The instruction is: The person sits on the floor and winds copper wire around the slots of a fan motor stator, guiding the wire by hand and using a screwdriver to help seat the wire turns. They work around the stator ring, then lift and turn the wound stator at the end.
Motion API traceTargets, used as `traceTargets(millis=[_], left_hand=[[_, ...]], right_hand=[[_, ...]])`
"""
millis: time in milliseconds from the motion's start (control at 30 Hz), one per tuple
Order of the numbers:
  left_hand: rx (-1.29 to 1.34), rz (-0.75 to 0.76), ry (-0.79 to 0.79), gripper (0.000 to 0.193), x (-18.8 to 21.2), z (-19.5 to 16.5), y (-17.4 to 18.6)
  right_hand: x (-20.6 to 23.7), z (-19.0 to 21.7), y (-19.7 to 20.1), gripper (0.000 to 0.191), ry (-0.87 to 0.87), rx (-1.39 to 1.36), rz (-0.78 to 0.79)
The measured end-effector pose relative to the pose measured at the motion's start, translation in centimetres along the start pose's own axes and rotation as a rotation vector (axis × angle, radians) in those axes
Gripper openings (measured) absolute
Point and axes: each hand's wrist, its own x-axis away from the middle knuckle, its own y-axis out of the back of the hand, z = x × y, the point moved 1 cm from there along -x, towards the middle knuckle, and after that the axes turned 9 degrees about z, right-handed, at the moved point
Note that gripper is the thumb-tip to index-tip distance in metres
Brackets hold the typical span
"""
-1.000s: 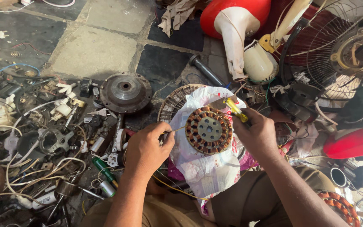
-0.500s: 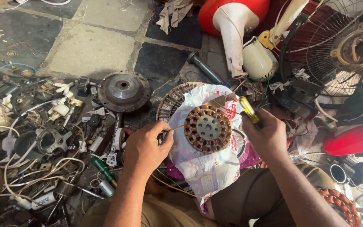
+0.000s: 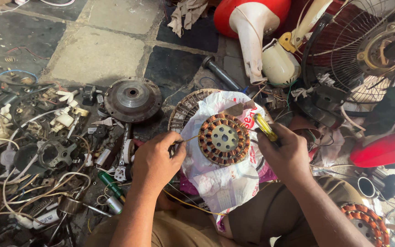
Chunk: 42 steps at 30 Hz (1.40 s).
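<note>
My right hand (image 3: 285,153), gripping a yellow-handled screwdriver (image 3: 264,127), has drawn back from the copper-wound stator (image 3: 224,139) to its right edge, so the prying looks paused. My left hand (image 3: 157,158) pinches a thin wire (image 3: 189,137) at the stator's left edge; the stator sits on a white plastic bag (image 3: 220,180), a round motor cover (image 3: 131,98) and loose parts crowding the floor's left side.

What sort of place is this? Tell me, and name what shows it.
Probably a fan-repair workshop, with work done on the floor: a copper-wound stator lies between the hands, a wire fan guard stands nearby, and loose parts and cables litter the stone tiles.
</note>
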Motion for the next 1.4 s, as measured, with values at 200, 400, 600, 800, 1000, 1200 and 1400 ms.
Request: traceTargets(millis=[200, 400, 600, 800, 1000, 1200, 1400], left_hand=[[0.018, 0.005, -0.001, 0.015, 0.1, 0.1, 0.4], [0.030, -0.006, -0.021, 0.016, 0.0, 0.4, 0.4], [0.053, 0.013, 0.019, 0.015, 0.1, 0.2, 0.5], [0.012, -0.053, -0.020, 0.014, 0.0, 0.2, 0.4], [0.024, -0.025, -0.015, 0.015, 0.1, 0.2, 0.3], [0.039, -0.020, -0.027, 0.015, 0.1, 0.2, 0.5], [0.030, -0.026, -0.017, 0.015, 0.2, 0.2, 0.6]], right_hand=[[-2.0, 0.9, -1.7, 0.030, 0.100, 0.137, 0.070], [-2.1, 0.6, -2.0, 0.030, 0.123, 0.139, 0.074], [-2.5, 0.7, -2.1, 0.030, 0.108, 0.165, 0.096], [-2.5, 0.6, -1.9, 0.031, 0.111, 0.197, 0.086], [-2.6, 0.7, -2.1, 0.031, 0.069, 0.198, 0.105], [-2.6, 1.0, -2.0, 0.029, 0.085, 0.218, 0.095], [-2.5, 1.3, -2.0, 0.028, 0.111, 0.216, 0.087]])
